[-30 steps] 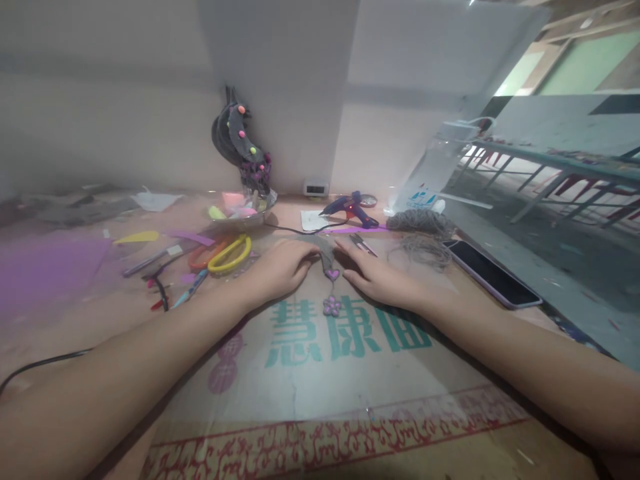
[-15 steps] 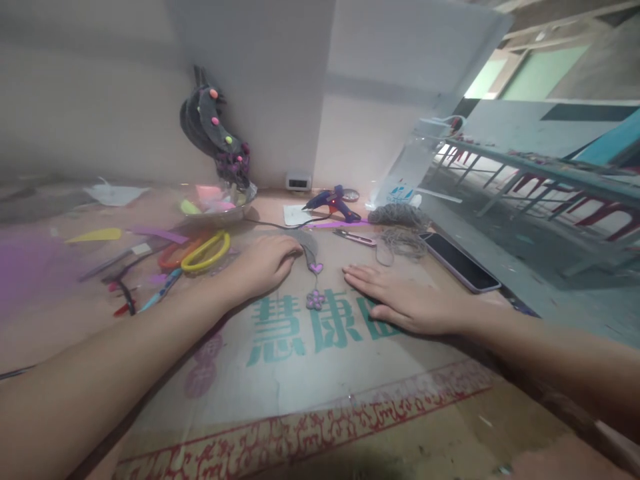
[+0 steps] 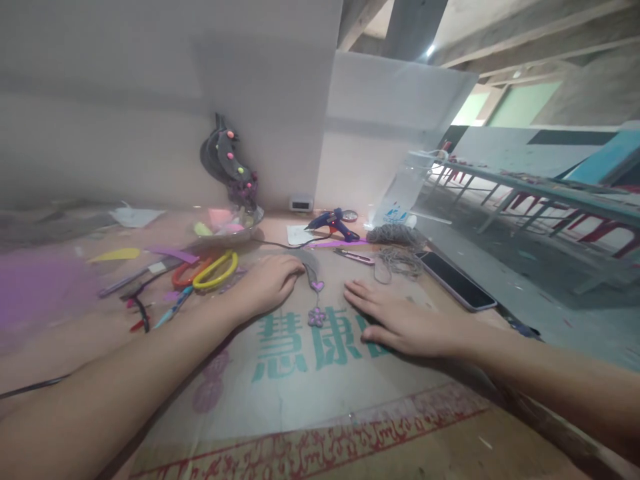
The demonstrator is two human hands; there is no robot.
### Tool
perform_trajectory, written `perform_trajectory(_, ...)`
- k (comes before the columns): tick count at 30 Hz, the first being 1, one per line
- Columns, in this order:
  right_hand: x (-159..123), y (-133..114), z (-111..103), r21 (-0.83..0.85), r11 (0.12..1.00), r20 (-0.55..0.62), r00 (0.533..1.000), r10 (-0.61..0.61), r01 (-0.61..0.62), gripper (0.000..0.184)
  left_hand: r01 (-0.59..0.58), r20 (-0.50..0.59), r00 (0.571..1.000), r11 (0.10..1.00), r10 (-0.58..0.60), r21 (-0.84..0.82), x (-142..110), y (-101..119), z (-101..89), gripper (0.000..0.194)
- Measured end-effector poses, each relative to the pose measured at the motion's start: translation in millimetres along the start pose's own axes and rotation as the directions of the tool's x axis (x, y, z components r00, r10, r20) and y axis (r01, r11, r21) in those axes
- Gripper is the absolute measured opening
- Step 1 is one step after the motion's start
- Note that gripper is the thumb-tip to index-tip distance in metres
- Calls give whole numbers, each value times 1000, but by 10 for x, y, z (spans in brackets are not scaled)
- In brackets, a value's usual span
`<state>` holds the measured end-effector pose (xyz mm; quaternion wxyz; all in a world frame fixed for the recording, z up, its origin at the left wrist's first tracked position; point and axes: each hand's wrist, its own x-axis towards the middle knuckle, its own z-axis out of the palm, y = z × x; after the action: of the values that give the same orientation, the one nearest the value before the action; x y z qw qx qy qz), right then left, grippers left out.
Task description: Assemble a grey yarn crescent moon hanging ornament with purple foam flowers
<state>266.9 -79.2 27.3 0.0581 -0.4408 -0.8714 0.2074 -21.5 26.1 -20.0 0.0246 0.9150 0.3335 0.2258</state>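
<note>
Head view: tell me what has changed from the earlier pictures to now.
The right hand has drawn away from the grey piece, rightward and back toward the person, and is palm down; whether it had been touching the piece is unclear. The small pink tool is now uncovered. The left hand stays at the grey piece, with the heart and flower as before.

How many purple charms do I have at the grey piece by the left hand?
2: a heart at the lower tip of the grey piece, and a flower below it on a thin strand. Others could be hidden under the left hand.
</note>
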Motion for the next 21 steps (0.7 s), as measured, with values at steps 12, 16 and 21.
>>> perform_trajectory(12,285,-215,-71,134,988,-224,969,104,-75,26,27,-84,996,999,-24,32,-16,38,-25,28)
perform_trajectory(16,581,-96,34,27,999,-300,954,27,-20,21,-4,-58,998,1000,5,21,-32,55,-52,27)
perform_trajectory(21,745,63,201,-191,976,-401,899,-177,107,21,-155,2,988,986,155,-58,-47,154,-119,28)
